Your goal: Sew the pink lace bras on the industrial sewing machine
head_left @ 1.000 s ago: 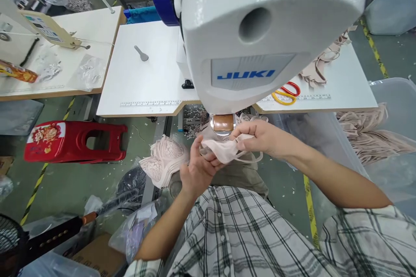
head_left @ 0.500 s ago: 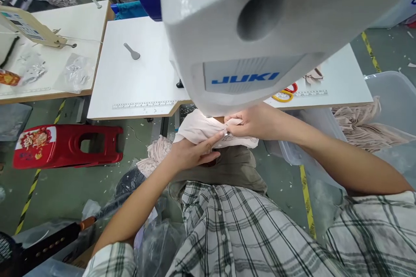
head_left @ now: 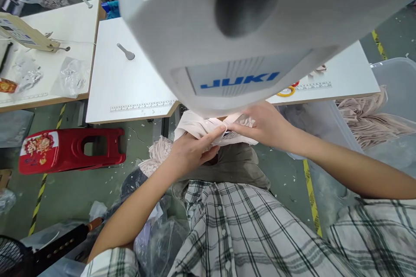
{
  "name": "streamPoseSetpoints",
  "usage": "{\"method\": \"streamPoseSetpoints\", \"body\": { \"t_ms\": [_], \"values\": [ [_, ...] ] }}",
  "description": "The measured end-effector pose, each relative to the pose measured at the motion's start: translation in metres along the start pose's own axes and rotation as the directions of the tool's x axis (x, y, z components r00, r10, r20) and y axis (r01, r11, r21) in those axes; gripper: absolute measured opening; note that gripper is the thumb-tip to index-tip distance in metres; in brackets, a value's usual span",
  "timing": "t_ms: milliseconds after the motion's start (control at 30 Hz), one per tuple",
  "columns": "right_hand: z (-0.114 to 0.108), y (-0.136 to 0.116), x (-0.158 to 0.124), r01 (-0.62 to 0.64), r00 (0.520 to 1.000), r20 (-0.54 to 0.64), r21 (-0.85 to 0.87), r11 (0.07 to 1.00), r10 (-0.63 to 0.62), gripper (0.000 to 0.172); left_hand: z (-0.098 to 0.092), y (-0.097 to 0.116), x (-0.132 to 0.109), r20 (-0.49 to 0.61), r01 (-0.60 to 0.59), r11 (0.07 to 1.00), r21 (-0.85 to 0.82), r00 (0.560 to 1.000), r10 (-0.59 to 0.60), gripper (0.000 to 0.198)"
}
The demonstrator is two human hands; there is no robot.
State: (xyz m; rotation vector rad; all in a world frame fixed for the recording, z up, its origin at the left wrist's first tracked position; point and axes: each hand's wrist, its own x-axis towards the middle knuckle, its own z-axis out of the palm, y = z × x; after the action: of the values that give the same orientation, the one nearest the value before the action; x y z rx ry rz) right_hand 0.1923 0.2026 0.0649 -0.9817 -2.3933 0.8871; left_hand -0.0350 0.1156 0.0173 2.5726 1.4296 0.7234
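Beneath the white head of a JUKI sewing machine [head_left: 240, 52], at the cutout in the worktop [head_left: 139, 82], a pale pink lace-trimmed garment [head_left: 196, 125] is spread just above the person's lap, its upper edge running under the machine. The left hand [head_left: 191, 149] is at its near left part, one finger stretched along the cloth and another lower and apart; the remaining fingers are lost in the folds, so how firmly they close cannot be told. The right hand [head_left: 266, 123] comes in from the other side with thumb and forefinger drawn together on the fabric beside the lace, its tip almost touching the left hand's. Just left of the garment is a pale lace bundle [head_left: 159, 151]. On the worktop lie a grey spoon-shaped piece [head_left: 126, 52] and, right of the machine head, red and yellow scissor handles [head_left: 286, 91] near a printed ruler scale [head_left: 313, 87]. A clear plastic bin [head_left: 393, 66] at the right holds pale pink fabric strips [head_left: 380, 125]. Over to the left, a red plastic stool [head_left: 71, 147] with a floral print is on the green floor, below a second worktop [head_left: 68, 26] carrying a beige control panel [head_left: 26, 32] and a clear plastic bag [head_left: 73, 75].
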Motion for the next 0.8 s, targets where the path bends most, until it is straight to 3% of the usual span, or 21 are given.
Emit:
{"method": "streamPoseSetpoints", "body": {
  "t_ms": [100, 267, 400, 500, 600, 700, 800],
  "values": [
    [0.007, 0.007, -0.005, 0.007, 0.996, -0.089, 0.042, 0.999, -0.003, 0.021, -0.003, 0.008, 0.001, -0.003, 0.006, 1.000, 0.007, 1.000, -0.006, 0.044],
    [0.003, 0.004, 0.000, -0.052, 0.998, -0.024, 0.096, 0.994, 0.055, 0.021, -0.003, 0.014, 0.004, 0.030, 0.049, 0.999, -0.024, 0.998, -0.048, 0.048],
    [0.003, 0.005, 0.001, -0.031, 0.999, -0.030, 0.102, 0.994, 0.034, 0.020, -0.001, 0.019, 0.007, 0.016, 0.090, 0.996, 0.028, 0.996, -0.091, 0.045],
    [0.011, 0.010, -0.007, 0.029, 0.992, -0.125, 0.022, 0.999, -0.026, 0.018, -0.002, 0.025, 0.008, 0.022, 0.106, 0.990, 0.094, 0.994, -0.109, 0.044],
    [0.023, 0.016, -0.017, 0.218, 0.933, -0.259, -0.141, 0.966, -0.249, 0.016, -0.005, 0.028, 0.007, 0.031, 0.103, 0.985, 0.136, 0.994, -0.108, 0.045],
    [0.030, 0.022, -0.022, 0.388, 0.815, -0.325, -0.310, 0.868, -0.480, 0.026, -0.010, 0.022, 0.006, 0.038, 0.062, 0.995, 0.075, 0.997, -0.065, 0.046],
    [0.031, 0.023, -0.019, 0.413, 0.764, -0.342, -0.393, 0.821, -0.548, 0.028, -0.019, 0.010, 0.006, 0.084, -0.036, 0.999, -0.028, 0.996, 0.038, 0.044]
  ]
}}
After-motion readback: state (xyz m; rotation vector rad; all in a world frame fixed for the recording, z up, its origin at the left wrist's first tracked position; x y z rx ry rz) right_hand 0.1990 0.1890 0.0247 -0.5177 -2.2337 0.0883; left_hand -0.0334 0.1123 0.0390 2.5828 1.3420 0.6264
